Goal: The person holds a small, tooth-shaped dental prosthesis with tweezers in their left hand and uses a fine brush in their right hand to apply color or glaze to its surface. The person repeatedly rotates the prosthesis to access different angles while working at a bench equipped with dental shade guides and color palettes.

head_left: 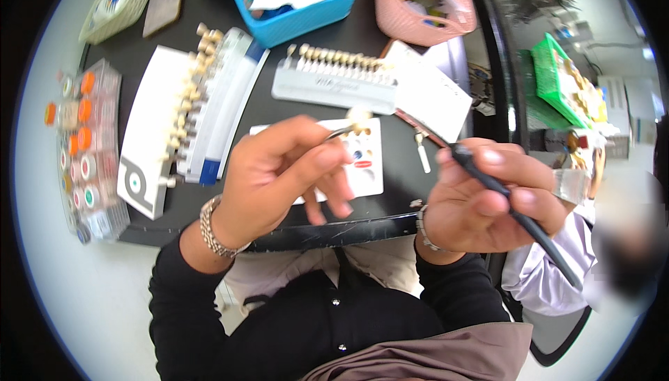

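Note:
My left hand [282,168] is closed in a pinch on a thin, curved metal holder [339,132]. A small cream tooth crown [359,117] sits at the tip of that holder. Between the fingertips of my right hand [491,203] is a slim brush [519,217] with a dark handle, its reddish front end pointing up and left towards the crown. Below the crown lies a white palette [373,182] with small coloured spots, partly covered by my left hand. A single shade tab [423,154] rests on the black table between my hands.
Tooth shade guides [334,87] [223,105] stand behind my hands, near a white box [150,130]. Left is a clear rack [104,119] of orange-capped jars. Blue [300,25] and pink [425,25] baskets stand at the back. Another person's pale sleeve [550,262] shows at right.

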{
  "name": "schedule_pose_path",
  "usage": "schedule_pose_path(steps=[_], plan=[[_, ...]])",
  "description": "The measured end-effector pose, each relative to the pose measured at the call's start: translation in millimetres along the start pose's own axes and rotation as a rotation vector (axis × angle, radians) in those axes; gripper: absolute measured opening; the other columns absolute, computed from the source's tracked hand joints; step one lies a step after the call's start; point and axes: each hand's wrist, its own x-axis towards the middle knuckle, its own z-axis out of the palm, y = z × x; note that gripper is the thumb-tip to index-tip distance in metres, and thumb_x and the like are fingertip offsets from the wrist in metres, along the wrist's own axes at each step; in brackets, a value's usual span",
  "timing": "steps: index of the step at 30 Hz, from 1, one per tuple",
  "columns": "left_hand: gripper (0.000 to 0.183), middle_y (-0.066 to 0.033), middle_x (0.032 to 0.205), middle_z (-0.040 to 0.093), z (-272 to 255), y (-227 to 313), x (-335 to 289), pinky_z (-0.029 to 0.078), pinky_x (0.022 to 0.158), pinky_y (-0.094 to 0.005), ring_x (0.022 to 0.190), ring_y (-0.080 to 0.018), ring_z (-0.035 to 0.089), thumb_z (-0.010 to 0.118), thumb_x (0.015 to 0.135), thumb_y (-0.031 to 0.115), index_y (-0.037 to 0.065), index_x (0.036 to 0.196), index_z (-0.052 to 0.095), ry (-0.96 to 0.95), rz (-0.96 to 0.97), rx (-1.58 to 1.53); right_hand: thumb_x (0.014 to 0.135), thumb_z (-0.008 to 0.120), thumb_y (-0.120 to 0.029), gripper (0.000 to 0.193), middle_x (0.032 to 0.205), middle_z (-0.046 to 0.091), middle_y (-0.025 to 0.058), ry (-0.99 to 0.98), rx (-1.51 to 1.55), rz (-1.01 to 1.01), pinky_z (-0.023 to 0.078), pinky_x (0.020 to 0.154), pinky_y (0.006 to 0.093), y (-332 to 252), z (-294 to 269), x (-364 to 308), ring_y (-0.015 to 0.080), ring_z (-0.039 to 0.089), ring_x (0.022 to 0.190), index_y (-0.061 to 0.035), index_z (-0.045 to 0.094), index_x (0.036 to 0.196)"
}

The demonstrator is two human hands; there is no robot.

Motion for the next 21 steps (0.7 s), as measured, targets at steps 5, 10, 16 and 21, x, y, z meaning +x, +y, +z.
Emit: schedule_pose_path(steps=[5, 10, 16, 21], plan=[[0.019, -0.0108, 0.06, 0.056, -1.1, -7.5, -2.6, 0.032, 0.033, -0.0151, 0.042, -0.0105, 0.051, 0.042, 0.087, 0.016, -0.001, 0.089, 0.048, -0.035, 0.222, -0.029, 0.081, 0.049, -0.017, 0.027, 0.078, 0.049, 0.0146, 0.094, -0.013, -0.032, 0.047, 0.039, 0.0215, 3.9, 2.6, 1.4, 0.0164, 0.052, 0.047, -0.0053, 0.028, 0.092], [0.021, -0.0062, 0.054, 0.05, 0.3, -10.7, 2.1, 0.023, 0.034, -0.0138, 0.037, -0.0034, 0.036, 0.042, 0.087, 0.022, 0.001, 0.087, 0.048, 0.02, 0.251, 0.023, 0.079, 0.053, -0.009, 0.027, 0.08, 0.05, 0.0159, 0.152, 0.121, 0.032, 0.048, 0.043, 0.0244, 6.3, -1.4, -3.9, 0.0177, 0.055, 0.051, -0.0039, 0.03, 0.092], [0.025, -0.0039, 0.053, 0.046, 3.2, -6.8, 1.8, 0.022, 0.036, -0.0144, 0.04, -0.0028, 0.033, 0.037, 0.088, 0.025, 0.002, 0.084, 0.047, 0.087, 0.208, 0.055, 0.084, 0.047, -0.016, 0.038, 0.078, 0.05, 0.0109, 0.597, 0.164, 0.185, 0.045, 0.046, 0.0238, 10.6, -13.3, 19.1, 0.0122, 0.049, 0.049, 0.0003, 0.03, 0.114], [0.028, -0.0032, 0.056, 0.044, -0.6, -2.0, 1.2, 0.024, 0.038, -0.0157, 0.043, -0.0037, 0.032, 0.034, 0.088, 0.025, 0.002, 0.08, 0.046, 0.156, 0.182, 0.052, 0.088, 0.04, -0.019, 0.016, 0.082, 0.047, 0.0108, 0.61, 0.35, 0.299, 0.043, 0.052, 0.0234, 21.8, -14.4, 17.3, 0.0117, 0.048, 0.057, -0.0025, 0.039, 0.088]])
